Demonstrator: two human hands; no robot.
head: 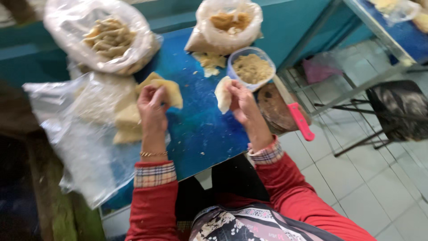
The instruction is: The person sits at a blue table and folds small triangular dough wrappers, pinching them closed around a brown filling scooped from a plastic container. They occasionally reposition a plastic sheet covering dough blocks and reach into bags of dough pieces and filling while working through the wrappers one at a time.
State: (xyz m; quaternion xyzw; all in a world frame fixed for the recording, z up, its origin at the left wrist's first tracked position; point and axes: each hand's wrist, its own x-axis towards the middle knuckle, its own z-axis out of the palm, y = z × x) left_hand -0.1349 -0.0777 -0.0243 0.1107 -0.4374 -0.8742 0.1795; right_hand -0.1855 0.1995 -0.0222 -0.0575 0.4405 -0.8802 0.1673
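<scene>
My left hand (152, 106) pinches the edge of a pale yellow dough sheet (170, 91) lying on top of a stack on the blue table (200, 129). In my right hand (240, 100) is a folded pale dough piece (223, 94), held upright just above the table. A round clear tub of crumbly beige filling (252, 68) stands right behind my right hand.
A plastic bag of folded dumplings (107, 38) sits at the back left, another bag with golden pieces (229, 22) at the back centre. Clear plastic sheeting (82, 129) covers the left side. A pink-handled knife (299, 119) lies on a round wooden board (274, 109). A black stool (397, 109) stands at right.
</scene>
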